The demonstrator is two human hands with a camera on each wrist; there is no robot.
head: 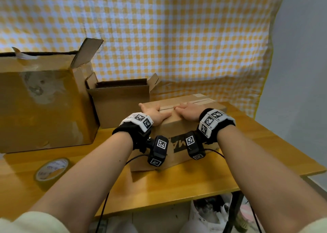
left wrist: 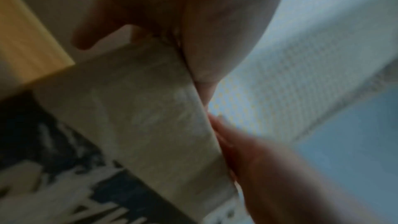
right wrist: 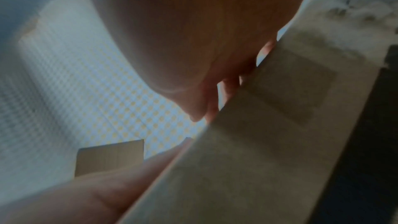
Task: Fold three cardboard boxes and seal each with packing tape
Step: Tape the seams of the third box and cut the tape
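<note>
A closed cardboard box (head: 178, 126) lies on the yellow table, black print on its near side. A strip of tape runs along its top seam (head: 200, 101). My left hand (head: 154, 113) lies flat on the near left part of the top, fingers spread. My right hand (head: 187, 113) lies flat beside it, to the right of the seam's near end. Both wrist views are blurred; they show the box's side (left wrist: 133, 117) (right wrist: 247, 159) close up under each palm. A roll of packing tape (head: 52, 169) lies on the table at the near left.
A big open carton (head: 40, 100) stands at the left. A smaller open box (head: 120, 98) sits behind the closed one. A checked yellow cloth (head: 177, 38) hangs behind. The table's front edge (head: 168, 199) is near, with bags below it. Cables trail from the wrist cameras.
</note>
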